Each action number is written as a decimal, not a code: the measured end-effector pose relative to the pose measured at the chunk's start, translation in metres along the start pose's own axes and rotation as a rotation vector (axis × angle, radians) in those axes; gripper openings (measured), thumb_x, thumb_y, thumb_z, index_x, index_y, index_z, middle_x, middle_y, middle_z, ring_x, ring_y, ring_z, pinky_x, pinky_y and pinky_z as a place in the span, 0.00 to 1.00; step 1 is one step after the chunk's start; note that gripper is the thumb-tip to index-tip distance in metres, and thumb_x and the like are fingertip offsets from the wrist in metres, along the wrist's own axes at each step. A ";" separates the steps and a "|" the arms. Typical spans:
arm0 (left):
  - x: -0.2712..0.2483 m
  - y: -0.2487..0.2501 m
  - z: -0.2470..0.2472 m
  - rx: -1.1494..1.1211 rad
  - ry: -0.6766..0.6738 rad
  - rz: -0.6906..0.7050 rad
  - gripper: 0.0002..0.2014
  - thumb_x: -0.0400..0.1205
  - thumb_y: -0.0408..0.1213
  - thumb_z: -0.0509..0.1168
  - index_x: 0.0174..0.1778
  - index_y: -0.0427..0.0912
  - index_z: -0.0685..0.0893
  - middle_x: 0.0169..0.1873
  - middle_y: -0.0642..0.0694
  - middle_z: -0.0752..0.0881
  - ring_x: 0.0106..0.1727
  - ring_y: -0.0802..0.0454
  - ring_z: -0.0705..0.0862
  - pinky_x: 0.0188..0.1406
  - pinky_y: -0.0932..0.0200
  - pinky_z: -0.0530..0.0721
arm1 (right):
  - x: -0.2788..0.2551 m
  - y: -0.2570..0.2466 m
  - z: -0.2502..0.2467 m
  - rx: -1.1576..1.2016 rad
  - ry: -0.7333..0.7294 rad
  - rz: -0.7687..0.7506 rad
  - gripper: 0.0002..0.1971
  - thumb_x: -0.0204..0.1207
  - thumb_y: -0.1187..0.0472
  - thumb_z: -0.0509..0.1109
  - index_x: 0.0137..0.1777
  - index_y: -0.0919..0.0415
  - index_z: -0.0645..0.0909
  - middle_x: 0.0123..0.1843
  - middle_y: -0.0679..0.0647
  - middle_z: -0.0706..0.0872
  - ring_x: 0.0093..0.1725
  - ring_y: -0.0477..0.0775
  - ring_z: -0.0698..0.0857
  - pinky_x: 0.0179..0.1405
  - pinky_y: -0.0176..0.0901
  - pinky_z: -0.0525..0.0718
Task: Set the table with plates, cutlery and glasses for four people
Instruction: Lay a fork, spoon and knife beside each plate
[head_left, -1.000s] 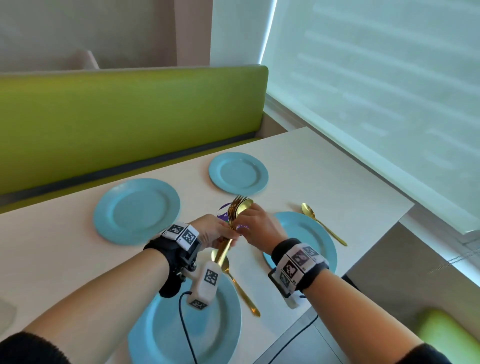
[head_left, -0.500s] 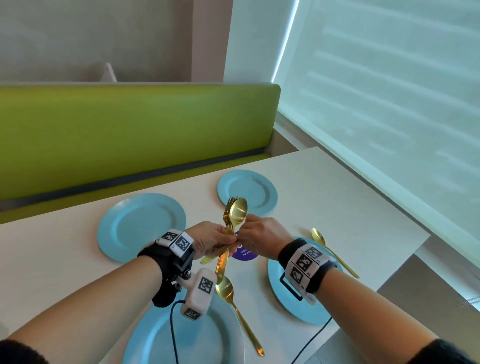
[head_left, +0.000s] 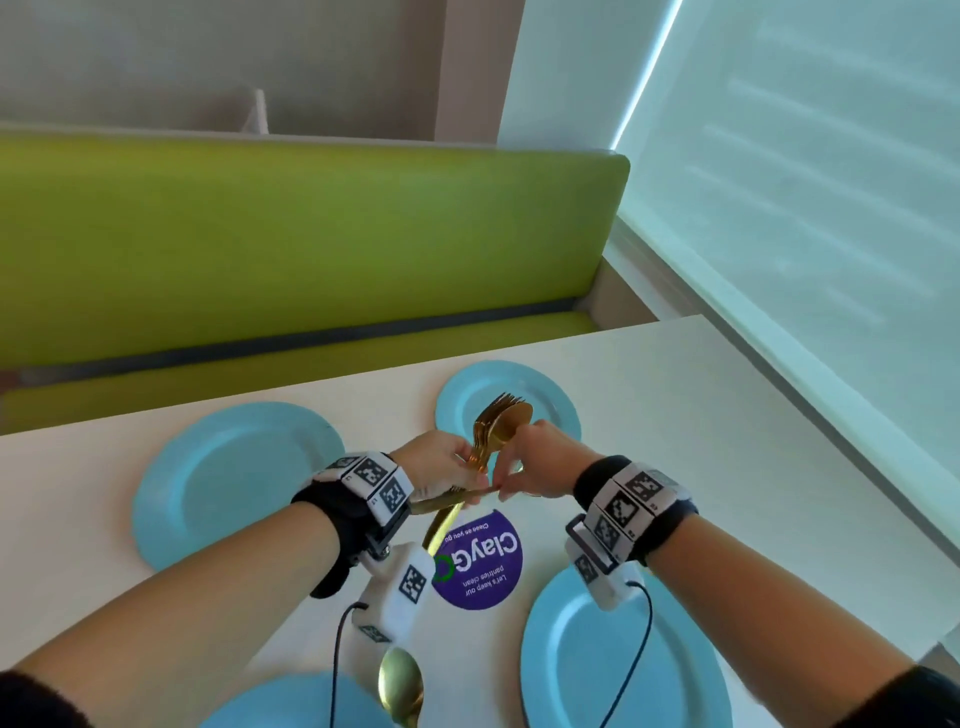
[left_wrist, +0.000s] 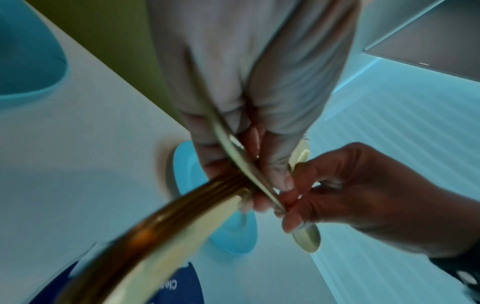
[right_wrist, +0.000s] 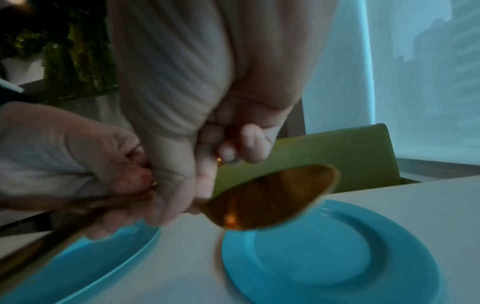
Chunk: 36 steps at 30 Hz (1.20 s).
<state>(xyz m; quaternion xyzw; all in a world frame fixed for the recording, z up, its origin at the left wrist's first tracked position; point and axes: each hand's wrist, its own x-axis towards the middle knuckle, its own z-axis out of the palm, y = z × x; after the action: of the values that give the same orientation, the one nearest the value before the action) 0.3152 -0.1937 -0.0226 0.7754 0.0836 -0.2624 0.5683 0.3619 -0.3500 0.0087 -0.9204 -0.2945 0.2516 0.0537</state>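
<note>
The left hand (head_left: 441, 467) grips a bundle of gold forks and spoons (head_left: 491, 431) by the handles, heads up, above the white table (head_left: 727, 467). Just right, the right hand (head_left: 540, 462) pinches one gold handle (left_wrist: 244, 164) crossing the bundle. Beyond the grip lies a blue plate (head_left: 556, 395).

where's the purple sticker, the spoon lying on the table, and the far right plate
purple sticker (head_left: 480, 564): head view, its printed middle.
spoon lying on the table (head_left: 400, 686): head view, its bowl.
far right plate (head_left: 556, 402): head view, its right rim.
</note>
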 end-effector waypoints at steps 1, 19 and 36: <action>0.007 0.001 -0.002 0.088 0.074 0.006 0.05 0.75 0.35 0.73 0.40 0.42 0.82 0.36 0.44 0.86 0.38 0.48 0.84 0.52 0.51 0.82 | 0.006 0.006 -0.002 -0.014 0.010 0.027 0.09 0.72 0.57 0.75 0.51 0.52 0.90 0.54 0.49 0.90 0.59 0.51 0.81 0.60 0.43 0.78; 0.066 -0.038 -0.052 -0.240 0.465 -0.056 0.08 0.75 0.32 0.71 0.33 0.43 0.79 0.28 0.47 0.89 0.42 0.45 0.85 0.63 0.36 0.82 | 0.088 0.167 -0.002 0.237 0.229 0.855 0.17 0.76 0.51 0.70 0.55 0.64 0.86 0.56 0.58 0.89 0.58 0.57 0.86 0.49 0.40 0.82; 0.100 -0.037 -0.046 -0.456 0.422 -0.099 0.08 0.78 0.22 0.67 0.37 0.35 0.76 0.32 0.39 0.85 0.29 0.51 0.84 0.32 0.62 0.88 | 0.130 0.188 0.019 0.336 0.241 0.934 0.11 0.73 0.55 0.71 0.38 0.63 0.83 0.35 0.55 0.83 0.27 0.50 0.78 0.18 0.35 0.64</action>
<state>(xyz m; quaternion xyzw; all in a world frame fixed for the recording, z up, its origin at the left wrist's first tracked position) 0.3984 -0.1556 -0.0942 0.6601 0.2940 -0.0976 0.6843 0.5407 -0.4315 -0.1104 -0.9549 0.2012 0.1848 0.1163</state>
